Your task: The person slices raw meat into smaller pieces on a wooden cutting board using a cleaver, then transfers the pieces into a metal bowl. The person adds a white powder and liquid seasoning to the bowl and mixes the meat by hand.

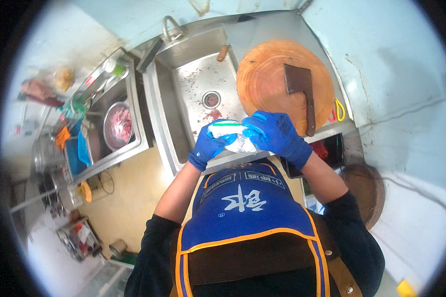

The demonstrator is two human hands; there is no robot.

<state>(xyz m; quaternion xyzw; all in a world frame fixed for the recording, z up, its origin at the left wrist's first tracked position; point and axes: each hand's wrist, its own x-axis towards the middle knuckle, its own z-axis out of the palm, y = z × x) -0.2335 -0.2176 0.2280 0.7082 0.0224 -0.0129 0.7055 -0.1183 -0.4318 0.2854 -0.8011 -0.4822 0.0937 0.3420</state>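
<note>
Both hands wear blue knit gloves and hold a white plastic packet (228, 129) with a green stripe above the near edge of the steel sink (186, 85). My left hand (213, 143) grips the packet's left end, thumb across its front. At the right end, my right hand (271, 133) pinches the packet with its fingertips. Crinkled clear plastic hangs between the hands. What the packet contains is hidden. To the right, a dark cleaver (301, 89) lies on a round wooden chopping block (260, 78).
Reddish scraps lie around the sink drain (211, 99). A wooden handle (223, 53) rests at the sink's far right, near the faucet (171, 29). Red and yellow scissor handles (338, 110) stick out beside the block. Leftward, a metal bowl (118, 126) of raw meat stands in another basin.
</note>
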